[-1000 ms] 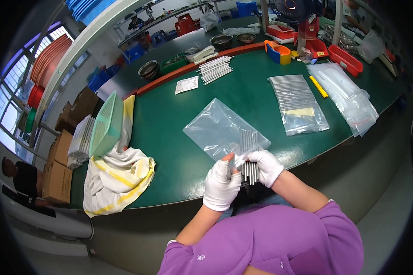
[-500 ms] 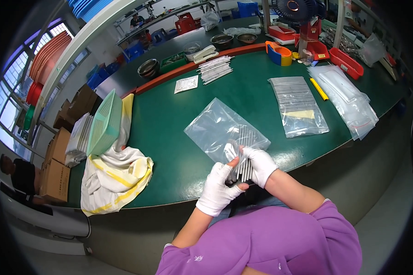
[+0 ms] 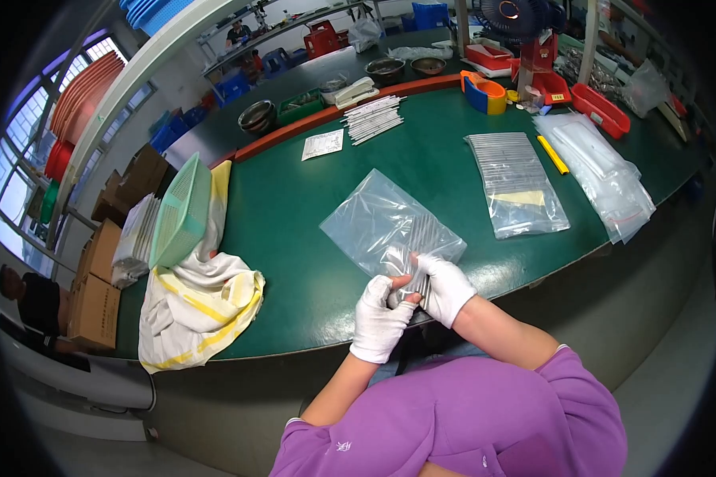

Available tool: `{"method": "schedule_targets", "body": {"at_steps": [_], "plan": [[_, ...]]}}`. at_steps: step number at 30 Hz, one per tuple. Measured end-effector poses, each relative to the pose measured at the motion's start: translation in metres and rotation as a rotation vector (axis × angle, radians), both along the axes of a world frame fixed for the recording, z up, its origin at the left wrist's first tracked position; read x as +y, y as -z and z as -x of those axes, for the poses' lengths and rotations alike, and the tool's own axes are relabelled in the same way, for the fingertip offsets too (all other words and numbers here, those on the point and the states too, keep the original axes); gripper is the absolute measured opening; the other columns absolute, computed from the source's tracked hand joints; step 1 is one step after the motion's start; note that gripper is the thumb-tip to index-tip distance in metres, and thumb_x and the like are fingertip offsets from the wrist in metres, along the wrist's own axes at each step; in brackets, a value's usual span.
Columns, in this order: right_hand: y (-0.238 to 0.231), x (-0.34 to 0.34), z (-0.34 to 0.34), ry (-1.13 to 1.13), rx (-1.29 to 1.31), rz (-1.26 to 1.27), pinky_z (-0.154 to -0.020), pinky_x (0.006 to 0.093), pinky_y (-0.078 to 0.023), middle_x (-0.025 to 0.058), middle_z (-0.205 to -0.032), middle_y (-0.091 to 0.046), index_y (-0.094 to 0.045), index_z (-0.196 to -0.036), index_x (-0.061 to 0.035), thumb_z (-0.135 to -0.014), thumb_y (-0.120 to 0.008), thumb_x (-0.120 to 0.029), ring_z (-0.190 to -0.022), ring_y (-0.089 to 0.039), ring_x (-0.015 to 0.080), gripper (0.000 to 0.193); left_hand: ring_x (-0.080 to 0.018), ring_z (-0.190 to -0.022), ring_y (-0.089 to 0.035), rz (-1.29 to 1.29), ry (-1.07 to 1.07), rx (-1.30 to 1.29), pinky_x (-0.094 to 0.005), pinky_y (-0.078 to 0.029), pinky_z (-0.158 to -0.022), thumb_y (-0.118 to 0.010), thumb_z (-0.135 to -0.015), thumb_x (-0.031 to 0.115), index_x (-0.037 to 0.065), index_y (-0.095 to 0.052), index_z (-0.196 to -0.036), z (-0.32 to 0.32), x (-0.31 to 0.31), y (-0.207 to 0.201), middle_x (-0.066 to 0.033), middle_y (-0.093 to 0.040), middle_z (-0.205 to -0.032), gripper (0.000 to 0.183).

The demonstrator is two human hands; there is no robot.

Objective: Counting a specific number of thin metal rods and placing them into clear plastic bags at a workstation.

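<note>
A clear plastic bag (image 3: 366,213) lies spread over the near part of the green table, with its near end gathered between my hands. Several thin metal rods (image 3: 423,235) show through the film in its right half. My left hand (image 3: 380,316), in a white glove with bare fingertips, pinches the bag's near end. From the right, my gloved right hand (image 3: 447,288) closes round the bag and the rods' near ends. My fingers partly hide those ends. Both hands are at the table's front edge.
To the right are a filled bag of rods (image 3: 507,163), a yellow marker-like stick (image 3: 552,155) and a stack of clear bags (image 3: 601,171). Left stand a green basket (image 3: 184,211) and a striped cloth (image 3: 203,310). Paper-white strips (image 3: 373,121) and a label sheet (image 3: 323,145) lie farther back.
The rods have slid farther into the bag, so less of them sticks out toward me. Both hands have shifted slightly away from my body and closed tighter round the bag's near end.
</note>
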State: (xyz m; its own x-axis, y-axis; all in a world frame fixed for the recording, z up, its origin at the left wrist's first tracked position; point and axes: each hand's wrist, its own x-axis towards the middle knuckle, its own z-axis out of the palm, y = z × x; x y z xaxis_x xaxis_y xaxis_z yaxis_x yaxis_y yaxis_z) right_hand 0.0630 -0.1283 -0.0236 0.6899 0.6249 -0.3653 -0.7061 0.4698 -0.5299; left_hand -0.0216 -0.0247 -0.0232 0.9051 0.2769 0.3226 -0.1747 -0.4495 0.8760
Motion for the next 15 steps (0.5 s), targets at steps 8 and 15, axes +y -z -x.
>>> {"method": "schedule_targets", "body": {"at_steps": [8,15], "plan": [[-0.011,0.002,0.0,0.11,0.178,-0.195,-0.078,0.0387,-0.054,0.0164,-0.104,-0.057,-0.046,-0.113,0.0019,-0.095,-0.038,-0.014,-0.091,-0.061,0.0258,0.025,-0.0061,-0.06,-0.035,0.231,0.006,0.082,-0.0195,-0.037,-0.058,-0.057,-0.074,-0.006,0.002,-0.053,-0.115,0.0,0.007,-0.007,0.0034,-0.038,-0.072,0.042],[-0.001,0.014,-0.005,0.166,0.107,-0.075,-0.086,0.0379,-0.048,0.0106,-0.113,-0.058,-0.048,-0.12,-0.0026,-0.096,-0.038,-0.017,-0.096,-0.058,0.0236,0.029,-0.0239,-0.06,-0.05,-0.258,-0.001,-0.249,-0.0307,-0.044,-0.058,-0.055,-0.073,-0.006,0.001,-0.055,-0.106,-0.004,0.001,-0.006,-0.0107,-0.052,-0.077,0.033]]}}
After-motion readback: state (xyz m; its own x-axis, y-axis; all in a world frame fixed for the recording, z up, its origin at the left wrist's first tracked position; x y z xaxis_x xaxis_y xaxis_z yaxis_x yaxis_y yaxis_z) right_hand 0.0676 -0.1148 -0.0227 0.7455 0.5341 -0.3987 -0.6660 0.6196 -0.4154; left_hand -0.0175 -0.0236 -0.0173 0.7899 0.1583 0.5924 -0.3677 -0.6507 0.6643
